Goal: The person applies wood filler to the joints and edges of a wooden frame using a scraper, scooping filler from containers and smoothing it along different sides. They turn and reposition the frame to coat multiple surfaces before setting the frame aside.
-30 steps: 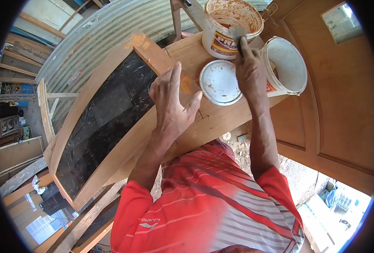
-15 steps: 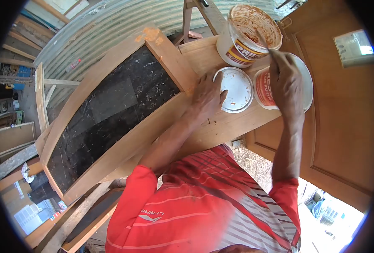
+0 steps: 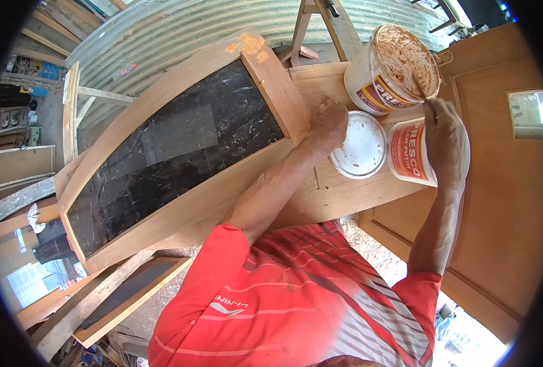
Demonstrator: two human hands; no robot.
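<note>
Scraper, jutting ahead of our right fingers, which grip it at the smeared bucket, should handle light and stiff, best held by its handle, while we cannot tell whether our left fingers, near the lid, hold anything.

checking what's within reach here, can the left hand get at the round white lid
Likely yes: the left hand is close by the edge of the round white lid, and nothing visible stands between them, though whether they touch is hard to tell.
</note>
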